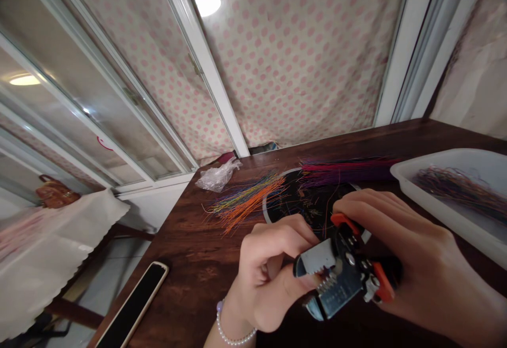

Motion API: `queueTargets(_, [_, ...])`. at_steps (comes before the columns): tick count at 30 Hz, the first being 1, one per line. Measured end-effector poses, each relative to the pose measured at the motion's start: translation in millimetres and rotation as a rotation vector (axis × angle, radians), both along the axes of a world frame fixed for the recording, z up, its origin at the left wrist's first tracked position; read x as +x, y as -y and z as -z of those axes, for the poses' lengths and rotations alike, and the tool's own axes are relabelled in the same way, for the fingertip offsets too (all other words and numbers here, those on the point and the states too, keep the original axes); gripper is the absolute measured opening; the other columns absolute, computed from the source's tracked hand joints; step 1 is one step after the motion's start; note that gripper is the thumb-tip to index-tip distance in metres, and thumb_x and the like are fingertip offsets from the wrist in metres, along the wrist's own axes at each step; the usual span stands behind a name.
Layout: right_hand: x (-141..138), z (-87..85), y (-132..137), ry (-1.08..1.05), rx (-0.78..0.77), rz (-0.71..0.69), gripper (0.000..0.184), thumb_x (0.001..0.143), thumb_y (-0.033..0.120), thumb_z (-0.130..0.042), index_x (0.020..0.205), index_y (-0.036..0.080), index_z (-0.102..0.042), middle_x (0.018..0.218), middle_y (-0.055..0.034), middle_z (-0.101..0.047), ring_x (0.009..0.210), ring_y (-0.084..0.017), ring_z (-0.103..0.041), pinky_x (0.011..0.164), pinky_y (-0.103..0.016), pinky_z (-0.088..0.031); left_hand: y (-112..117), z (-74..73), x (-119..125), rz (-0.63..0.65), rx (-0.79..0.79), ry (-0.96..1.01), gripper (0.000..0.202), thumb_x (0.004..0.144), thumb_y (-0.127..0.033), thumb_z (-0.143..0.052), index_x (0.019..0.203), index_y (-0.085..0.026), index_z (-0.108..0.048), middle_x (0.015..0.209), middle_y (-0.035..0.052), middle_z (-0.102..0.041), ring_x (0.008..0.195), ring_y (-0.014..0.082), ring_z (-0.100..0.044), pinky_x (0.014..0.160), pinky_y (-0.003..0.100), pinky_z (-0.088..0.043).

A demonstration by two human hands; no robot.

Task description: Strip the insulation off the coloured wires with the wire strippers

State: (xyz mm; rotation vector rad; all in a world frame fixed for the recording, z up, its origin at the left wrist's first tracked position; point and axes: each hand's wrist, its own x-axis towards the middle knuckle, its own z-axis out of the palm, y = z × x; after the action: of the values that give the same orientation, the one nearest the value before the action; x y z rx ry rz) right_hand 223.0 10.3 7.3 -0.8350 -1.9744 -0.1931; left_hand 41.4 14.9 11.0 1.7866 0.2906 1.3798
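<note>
My right hand [407,242] is wrapped round the orange-and-black handles of a wire stripper [340,271], whose grey toothed jaws point left. My left hand [269,269] is curled in a pinch right at the jaws; whatever it pinches is too thin to make out. Behind the hands lies a dark round plate [304,200] with wire scraps. A fan of thin orange, yellow and blue wires [247,200] lies to its left, and a red and purple bundle [344,171] behind it.
A white plastic tray [435,200] holding tangled wires stands at the right on the dark wooden table [190,253]. A phone [134,303] lies at the table's left edge. A crumpled clear plastic bag [217,175] sits at the far corner. A cloth-covered table stands lower left.
</note>
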Motion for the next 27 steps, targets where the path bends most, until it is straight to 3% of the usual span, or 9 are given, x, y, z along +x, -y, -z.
queueTargets(9, [1.6, -3.4, 2.4, 0.008, -0.047, -0.042, 0.030, 0.076, 0.011, -0.050, 0.104, 0.021, -0.051, 0.084, -0.0049, -0.070, 0.074, -0.020, -0.067, 0.063, -0.031, -0.056, 3.6, -4.2, -3.3, -0.048, -0.040, -0.080, 0.036, 0.093, -0.044, -0.059, 0.067, -0.021, -0.050, 0.060, 0.0004, -0.054, 0.056, 0.0133, -0.050, 0.057, 0.029, -0.044])
queueTargets(14, [0.7, -2.6, 2.2, 0.006, -0.021, -0.003, 0.036, 0.073, 0.007, -0.043, 0.105, 0.023, -0.048, 0.084, -0.0050, -0.070, 0.076, -0.023, -0.069, 0.064, -0.034, -0.057, 3.0, -1.6, -3.2, -0.077, -0.057, -0.095, 0.041, 0.092, -0.051, -0.057, 0.066, -0.021, -0.050, 0.059, 0.0012, -0.054, 0.056, 0.0141, -0.050, 0.056, 0.030, -0.043])
queueTargets(27, [-0.9, -1.0, 2.9, 0.008, -0.034, -0.012, 0.037, 0.073, 0.009, -0.046, 0.107, 0.023, -0.046, 0.084, -0.0056, -0.069, 0.077, -0.024, -0.069, 0.064, -0.037, -0.057, 1.6, -5.0, -1.7, -0.023, -0.017, -0.048, 0.032, 0.094, -0.039, -0.058, 0.069, -0.021, -0.049, 0.062, -0.0008, -0.052, 0.059, 0.0131, -0.050, 0.057, 0.029, -0.042])
